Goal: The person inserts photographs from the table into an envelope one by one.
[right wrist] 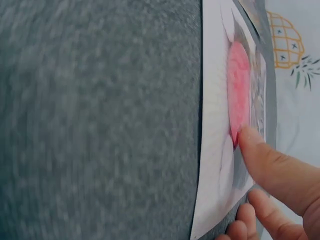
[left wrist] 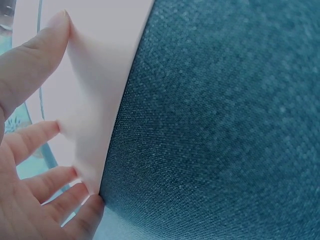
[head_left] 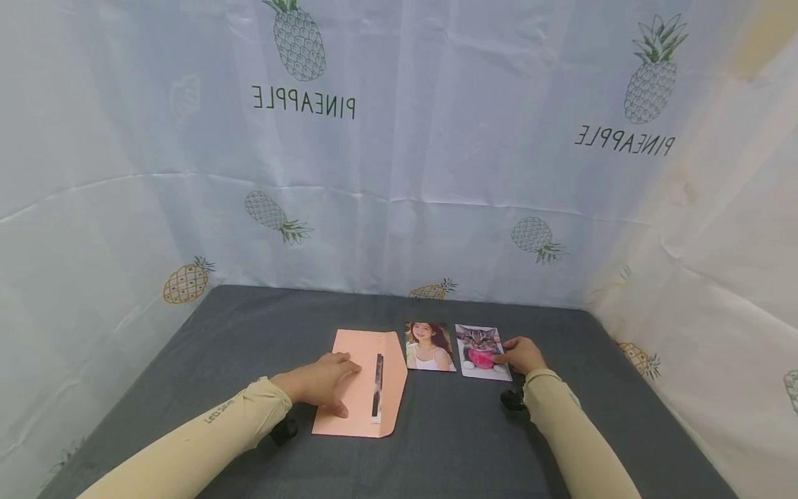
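A peach envelope (head_left: 349,416) lies on the dark cloth with its pointed flap to the right. A narrow black-and-white strip (head_left: 377,388) shows near the flap's fold. My left hand (head_left: 321,382) rests on the envelope, fingers spread and fingertips on the paper; the left wrist view has the thumb and fingers along its pale surface. To the right, a cat photo (head_left: 474,337) with a pink patch lies flat. My right hand (head_left: 525,355) pinches its right edge, thumb (right wrist: 267,160) on the face and the other fingers at the border.
Between the envelope and the cat photo lies a photo of a person (head_left: 430,348) in a white top. Dark grey cloth (head_left: 436,443) covers the table. A pale curtain (head_left: 424,138) printed with pineapples hangs behind and along both sides.
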### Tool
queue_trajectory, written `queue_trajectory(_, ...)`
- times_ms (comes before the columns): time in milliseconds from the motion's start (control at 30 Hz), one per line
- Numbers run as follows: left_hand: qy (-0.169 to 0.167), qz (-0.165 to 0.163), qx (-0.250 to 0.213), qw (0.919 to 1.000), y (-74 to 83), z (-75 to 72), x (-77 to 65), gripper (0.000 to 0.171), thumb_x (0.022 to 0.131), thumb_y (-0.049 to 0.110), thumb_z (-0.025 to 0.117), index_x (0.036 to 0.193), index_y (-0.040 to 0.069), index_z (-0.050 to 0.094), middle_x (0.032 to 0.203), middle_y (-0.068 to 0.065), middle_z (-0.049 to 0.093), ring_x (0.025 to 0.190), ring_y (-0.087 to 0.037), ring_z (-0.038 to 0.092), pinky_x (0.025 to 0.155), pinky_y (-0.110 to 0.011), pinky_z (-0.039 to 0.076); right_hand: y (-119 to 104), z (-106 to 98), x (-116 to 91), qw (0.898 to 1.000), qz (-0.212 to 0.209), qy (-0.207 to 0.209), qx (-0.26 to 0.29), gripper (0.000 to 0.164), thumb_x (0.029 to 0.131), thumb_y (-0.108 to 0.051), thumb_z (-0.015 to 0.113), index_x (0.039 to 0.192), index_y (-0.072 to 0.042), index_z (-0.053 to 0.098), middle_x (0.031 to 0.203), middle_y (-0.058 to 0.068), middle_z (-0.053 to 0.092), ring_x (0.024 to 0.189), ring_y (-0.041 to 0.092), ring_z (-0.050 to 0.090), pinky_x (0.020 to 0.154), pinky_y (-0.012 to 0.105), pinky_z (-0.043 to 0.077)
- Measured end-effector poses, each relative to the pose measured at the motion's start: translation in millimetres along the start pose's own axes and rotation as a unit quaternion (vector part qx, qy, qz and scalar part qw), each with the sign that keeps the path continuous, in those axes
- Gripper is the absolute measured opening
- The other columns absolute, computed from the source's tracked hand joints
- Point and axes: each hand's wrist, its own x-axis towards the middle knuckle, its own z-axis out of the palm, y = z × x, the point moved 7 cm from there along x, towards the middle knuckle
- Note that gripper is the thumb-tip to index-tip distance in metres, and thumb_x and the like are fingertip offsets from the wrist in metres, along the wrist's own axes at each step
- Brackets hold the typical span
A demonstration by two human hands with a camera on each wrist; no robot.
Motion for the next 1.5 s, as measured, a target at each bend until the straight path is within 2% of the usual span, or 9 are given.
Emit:
queue_trajectory(267, 0.004, -0.001, 0.001, 1.0000, -1.7, 1.0, 1.6, 0.077, 0.070, 0.030, 0.087, 0.135, 0.010, 0.053, 0.151, -0.021, 0.035, 0.140, -0.040, 0.031, 0.108, -0.053, 0.035, -7.4, 0.6, -6.8, 0.999, 0.007, 0.007, -0.033, 0.044, 0.077, -0.009, 0.078, 0.110, 0.013, 0.059, 0.112, 0.028, 0.060, 0.101, 0.040, 0.061, 0.085, 0.048, 0.053)
queue_trajectory(500, 0.006, -0.002, -0.003, 1.0000, 0.3, 0.4, -0.4, 0.077, 0.069, 0.030, 0.088, 0.135, 0.009, 0.053, 0.150, -0.021, 0.036, 0.141, -0.040, 0.031, 0.109, -0.053, 0.035, -9.7, 0.3, -8.7, 0.998, 0.033, 0.000, -0.049, 0.046, 0.079, -0.011, 0.076, 0.112, 0.016, 0.057, 0.114, 0.031, 0.060, 0.100, 0.042, 0.062, 0.087, 0.049, 0.052)
queue_trajectory(700, 0.006, -0.005, -0.003, 1.0000, 0.3, 0.4, -0.1, 0.077, 0.069, 0.030, 0.087, 0.135, 0.009, 0.053, 0.151, -0.021, 0.035, 0.141, -0.040, 0.031, 0.108, -0.054, 0.035, -13.4, -2.8, -13.7, 0.998, 0.017, 0.022, -0.057, 0.044, 0.079, -0.010, 0.075, 0.111, 0.015, 0.060, 0.111, 0.030, 0.062, 0.088, 0.036, 0.064, 0.078, 0.044, 0.054)
queue_trajectory(767, 0.006, -0.005, -0.003, 1.0000, 0.2, 0.5, -0.1, 0.077, 0.069, 0.030, 0.087, 0.135, 0.009, 0.053, 0.151, -0.021, 0.035, 0.141, -0.040, 0.031, 0.108, -0.053, 0.035, -12.5, -4.6, -14.7, 0.998, 0.005, 0.032, -0.048, 0.040, 0.080, -0.009, 0.075, 0.109, 0.015, 0.062, 0.111, 0.030, 0.063, 0.084, 0.032, 0.065, 0.073, 0.040, 0.055)
queue_trajectory(867, 0.007, -0.004, -0.002, 1.0000, 0.5, 0.6, -0.4, 0.077, 0.069, 0.030, 0.087, 0.135, 0.010, 0.053, 0.151, -0.021, 0.036, 0.141, -0.040, 0.031, 0.108, -0.053, 0.035, -8.4, -7.3, -14.8, 0.999, -0.011, 0.037, -0.001, 0.034, 0.081, -0.005, 0.073, 0.107, 0.015, 0.062, 0.110, 0.031, 0.062, 0.083, 0.029, 0.064, 0.070, 0.037, 0.057)
queue_trajectory(1000, 0.007, -0.004, -0.002, 1.0000, 0.6, 0.5, -0.6, 0.077, 0.069, 0.030, 0.087, 0.135, 0.010, 0.053, 0.150, -0.021, 0.036, 0.140, -0.040, 0.032, 0.108, -0.053, 0.036, -3.8, -10.3, -14.4, 0.997, -0.022, 0.024, 0.063, 0.031, 0.084, -0.002, 0.069, 0.109, 0.014, 0.057, 0.107, 0.029, 0.059, 0.088, 0.029, 0.061, 0.075, 0.041, 0.057)
queue_trajectory(1133, 0.005, -0.002, 0.003, 1.0000, 0.6, 0.0, -0.7, 0.078, 0.069, 0.031, 0.087, 0.136, 0.009, 0.053, 0.150, -0.021, 0.036, 0.140, -0.040, 0.032, 0.108, -0.053, 0.036, -6.0, -15.6, -18.8, 0.994, -0.018, 0.012, 0.103, 0.033, 0.086, -0.001, 0.066, 0.113, 0.010, 0.050, 0.104, 0.024, 0.056, 0.082, 0.025, 0.060, 0.068, 0.037, 0.056)
queue_trajectory(1233, 0.004, 0.000, 0.005, 1.0000, 1.2, -0.8, -1.0, 0.078, 0.070, 0.031, 0.087, 0.136, 0.009, 0.052, 0.151, -0.021, 0.035, 0.140, -0.040, 0.031, 0.108, -0.053, 0.035, -9.0, -19.9, -23.8, 0.992, -0.018, 0.003, 0.127, 0.037, 0.086, -0.001, 0.066, 0.117, 0.007, 0.046, 0.103, 0.022, 0.055, 0.075, 0.019, 0.059, 0.061, 0.031, 0.053)
queue_trajectory(1500, 0.003, 0.000, 0.007, 1.0000, 3.1, -0.7, -1.7, 0.077, 0.070, 0.030, 0.086, 0.136, 0.008, 0.052, 0.150, -0.022, 0.035, 0.140, -0.040, 0.031, 0.108, -0.053, 0.035, -23.4, -27.8, -37.2, 0.988, -0.045, -0.009, 0.147, 0.046, 0.090, -0.006, 0.066, 0.127, 0.004, 0.042, 0.115, 0.027, 0.063, 0.073, 0.012, 0.060, 0.061, 0.028, 0.051)
